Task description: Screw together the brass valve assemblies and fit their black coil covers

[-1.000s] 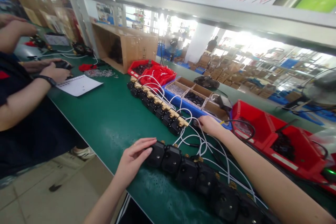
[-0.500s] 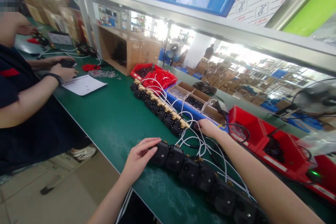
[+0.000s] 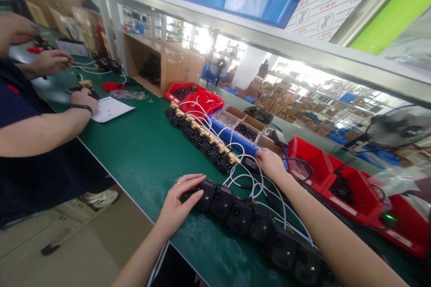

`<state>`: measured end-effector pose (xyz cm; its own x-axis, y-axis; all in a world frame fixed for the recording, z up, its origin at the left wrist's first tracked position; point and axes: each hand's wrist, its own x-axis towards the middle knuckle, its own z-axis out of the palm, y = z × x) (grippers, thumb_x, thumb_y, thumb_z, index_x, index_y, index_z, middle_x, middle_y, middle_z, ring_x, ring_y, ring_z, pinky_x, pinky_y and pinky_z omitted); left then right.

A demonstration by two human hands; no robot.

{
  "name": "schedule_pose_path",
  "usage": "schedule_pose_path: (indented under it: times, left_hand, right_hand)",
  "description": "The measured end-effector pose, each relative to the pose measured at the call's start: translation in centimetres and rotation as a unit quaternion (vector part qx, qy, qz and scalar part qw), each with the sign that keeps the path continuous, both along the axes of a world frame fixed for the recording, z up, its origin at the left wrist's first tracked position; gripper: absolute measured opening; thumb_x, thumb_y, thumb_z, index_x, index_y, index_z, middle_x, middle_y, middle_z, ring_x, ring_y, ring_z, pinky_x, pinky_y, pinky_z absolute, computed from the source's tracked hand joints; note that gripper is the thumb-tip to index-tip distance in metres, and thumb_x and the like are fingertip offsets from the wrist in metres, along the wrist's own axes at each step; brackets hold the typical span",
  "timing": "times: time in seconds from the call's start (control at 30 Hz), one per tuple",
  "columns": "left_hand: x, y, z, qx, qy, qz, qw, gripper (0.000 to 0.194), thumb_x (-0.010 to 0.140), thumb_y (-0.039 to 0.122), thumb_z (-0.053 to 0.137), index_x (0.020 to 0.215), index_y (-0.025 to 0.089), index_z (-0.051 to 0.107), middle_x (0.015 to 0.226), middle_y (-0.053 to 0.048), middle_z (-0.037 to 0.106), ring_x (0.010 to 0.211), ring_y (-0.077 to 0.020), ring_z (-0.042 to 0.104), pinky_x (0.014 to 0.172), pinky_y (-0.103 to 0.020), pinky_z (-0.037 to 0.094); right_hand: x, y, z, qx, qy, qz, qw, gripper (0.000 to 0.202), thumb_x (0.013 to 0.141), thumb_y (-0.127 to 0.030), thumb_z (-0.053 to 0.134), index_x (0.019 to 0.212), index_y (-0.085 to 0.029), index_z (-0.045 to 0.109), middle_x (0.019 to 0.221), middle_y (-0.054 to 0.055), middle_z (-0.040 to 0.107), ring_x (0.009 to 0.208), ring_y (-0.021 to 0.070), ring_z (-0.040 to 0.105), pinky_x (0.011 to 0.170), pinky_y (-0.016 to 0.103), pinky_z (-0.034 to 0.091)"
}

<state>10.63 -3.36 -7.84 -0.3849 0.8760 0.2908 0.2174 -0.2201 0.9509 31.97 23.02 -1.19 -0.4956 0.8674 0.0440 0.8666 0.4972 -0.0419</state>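
A line of black box-shaped housings (image 3: 240, 217) runs along the near edge of the green bench, with screws in their faces. At its left end, my left hand (image 3: 182, 199) has thumb and fingers closed about the end housing. My right hand (image 3: 272, 165) is beside the front wall of the blue tray (image 3: 247, 145), fingers curled downward; anything in them is hidden. Just left of it lies a small dark part (image 3: 250, 163) among white cables (image 3: 259, 184). Behind stands a second row of black housings with brass fittings (image 3: 205, 133).
Red bins (image 3: 336, 188) line the right side, and a red tray (image 3: 175, 94) with red and dark parts sits farther back. A co-worker's hands (image 3: 84, 98) are at the left by a white notepad (image 3: 112, 110). A metal shelf (image 3: 208, 11) crosses above.
My right hand has shifted slightly up and right, uncovering the small dark part. My left hand stays at the end housing. The co-worker's hands have moved apart.
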Motion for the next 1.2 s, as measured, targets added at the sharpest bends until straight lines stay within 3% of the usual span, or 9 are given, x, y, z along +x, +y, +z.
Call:
schedule_pose_path:
  times: [0.13,0.27,0.4,0.5,0.67,0.9,1.2]
  left_hand:
    - [0.0,0.3,0.2,0.033,0.088,-0.006,0.996,0.036,0.084,0.032,0.070,0.120,0.030,0.068,0.126,-0.006,0.065,0.118,-0.0234,0.059,0.106,-0.041,0.045]
    - [-0.2,0.9,0.9,0.032,0.118,-0.038,0.992,0.041,0.083,0.028,0.072,0.123,0.028,0.065,0.126,-0.005,0.064,0.118,-0.0224,0.059,0.104,-0.038,0.046]
    - [-0.3,1.5,1.5,0.017,0.124,-0.075,0.989,0.040,0.081,0.026,0.073,0.120,0.027,0.066,0.122,-0.004,0.066,0.115,-0.0219,0.060,0.103,-0.036,0.047]
    - [-0.3,1.8,1.5,0.009,0.136,-0.093,0.986,0.041,0.079,0.025,0.075,0.119,0.027,0.066,0.120,-0.004,0.066,0.115,-0.0225,0.061,0.103,-0.036,0.046]
    - [-0.4,2.0,1.6,-0.002,0.150,-0.115,0.982,0.038,0.078,0.024,0.076,0.115,0.024,0.067,0.117,-0.004,0.067,0.112,-0.0218,0.060,0.101,-0.036,0.045]
    - [-1.0,2.3,2.6,-0.013,0.138,-0.165,0.977,0.032,0.078,0.022,0.076,0.109,0.022,0.069,0.111,-0.002,0.069,0.108,-0.0213,0.060,0.098,-0.035,0.044]
    - [-0.9,2.3,2.9,-0.011,0.122,-0.176,0.977,0.026,0.080,0.020,0.071,0.106,0.022,0.070,0.109,-0.002,0.069,0.106,-0.0207,0.061,0.097,-0.034,0.044]
  right_hand:
    - [0.4,-2.5,2.7,0.019,0.143,-0.031,0.989,0.023,0.097,-0.031,0.060,0.103,-0.009,0.063,0.102,0.007,0.063,0.098,0.0153,0.062,0.093,0.037,0.054]
    - [0.8,-8.8,4.3,-0.056,0.276,0.036,0.959,0.021,0.092,-0.031,0.063,0.096,-0.012,0.068,0.089,0.005,0.069,0.081,0.0129,0.067,0.080,0.025,0.058]
    - [0.2,-15.4,3.3,-0.115,0.342,0.119,0.925,0.015,0.089,-0.029,0.062,0.089,-0.017,0.071,0.088,0.002,0.070,0.078,0.0120,0.068,0.072,0.020,0.058]
    - [-0.5,-17.8,1.8,-0.111,0.360,0.154,0.913,0.010,0.089,-0.021,0.062,0.087,-0.020,0.071,0.085,-0.001,0.069,0.074,0.0092,0.066,0.068,0.017,0.054]
    - [-1.5,-18.6,0.1,-0.071,0.381,0.183,0.904,0.012,0.090,-0.014,0.061,0.086,-0.019,0.070,0.085,-0.001,0.066,0.078,0.0086,0.063,0.072,0.018,0.050]
    - [-3.3,-18.9,-0.5,-0.041,0.363,0.208,0.907,0.011,0.089,-0.012,0.063,0.085,-0.019,0.071,0.089,0.002,0.061,0.088,0.0141,0.056,0.079,0.027,0.047]
    - [-3.8,-18.9,-1.0,-0.066,0.360,0.168,0.915,0.016,0.080,-0.004,0.070,0.082,-0.020,0.070,0.087,0.000,0.060,0.086,0.0134,0.055,0.078,0.026,0.045]
